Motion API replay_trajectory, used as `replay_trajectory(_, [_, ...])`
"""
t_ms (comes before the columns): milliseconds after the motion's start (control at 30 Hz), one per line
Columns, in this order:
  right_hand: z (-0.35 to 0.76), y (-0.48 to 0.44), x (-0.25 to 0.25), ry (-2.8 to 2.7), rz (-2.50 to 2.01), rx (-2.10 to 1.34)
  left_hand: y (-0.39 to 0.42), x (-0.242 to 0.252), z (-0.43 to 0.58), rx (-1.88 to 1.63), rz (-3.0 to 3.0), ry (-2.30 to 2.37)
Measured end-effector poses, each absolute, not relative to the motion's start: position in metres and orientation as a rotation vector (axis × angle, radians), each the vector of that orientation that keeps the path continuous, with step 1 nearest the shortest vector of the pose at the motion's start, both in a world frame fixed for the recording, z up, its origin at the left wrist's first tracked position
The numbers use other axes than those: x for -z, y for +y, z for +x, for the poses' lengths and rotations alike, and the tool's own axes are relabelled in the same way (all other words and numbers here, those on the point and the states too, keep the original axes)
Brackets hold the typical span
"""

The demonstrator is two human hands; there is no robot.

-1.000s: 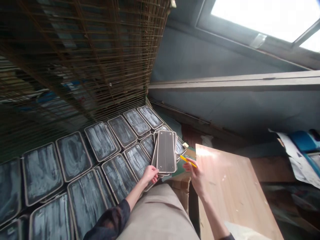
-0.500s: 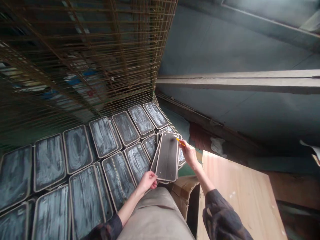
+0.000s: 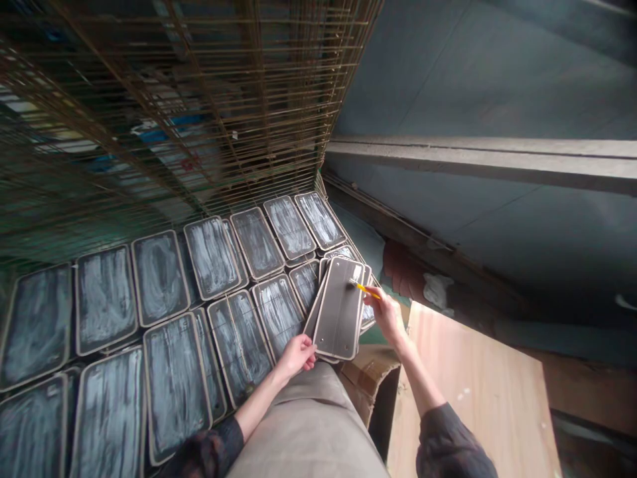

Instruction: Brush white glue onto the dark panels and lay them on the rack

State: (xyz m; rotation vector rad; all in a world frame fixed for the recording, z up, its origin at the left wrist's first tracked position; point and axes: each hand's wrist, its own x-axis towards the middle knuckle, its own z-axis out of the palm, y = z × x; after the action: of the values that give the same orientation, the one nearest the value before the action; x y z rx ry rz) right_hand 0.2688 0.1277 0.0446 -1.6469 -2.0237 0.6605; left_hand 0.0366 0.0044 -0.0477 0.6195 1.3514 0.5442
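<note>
A dark grey rectangular panel (image 3: 336, 315) with rounded corners and a pale rim lies tilted on top of other panels. My left hand (image 3: 297, 354) is closed with its fingertips at the panel's lower left corner. In my right hand (image 3: 388, 312) is a small paintbrush (image 3: 367, 289) with a yellow handle, its bristles touching the upper part of the panel. A short white streak (image 3: 357, 271) shows just above the bristles. The rest of this panel's face is plain grey, with small holes near its corners.
Rows of similar panels (image 3: 176, 385) streaked with white cover the surface to the left. A wire rack (image 3: 279, 133) rises behind them. At right are a wooden board (image 3: 478, 392) and a torn cardboard box (image 3: 365, 375). A blue-grey wall (image 3: 423, 73) stands beyond.
A white streak has appeared near the panel's top right, and the brush now sits just below it. My left hand stays at the corner. The whole view has shifted slightly.
</note>
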Motion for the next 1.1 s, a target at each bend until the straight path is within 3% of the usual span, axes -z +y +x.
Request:
replay_trajectory(300, [0.262,0.156,-0.041,-2.122,-1.65,-0.474,0.007,0.041,0.035,-0.534,0.616,1.352])
replay_trajectory(800, [0.26,0.003,-0.081,-2.125,-1.705,-1.114,0.005,0.048,0.034,-0.548,0.617,1.325])
replay_trajectory(1100, [0.25,0.048,-0.068,-1.98,-1.567,-1.287,0.004,0.055,0.032,-0.565,0.607,1.31])
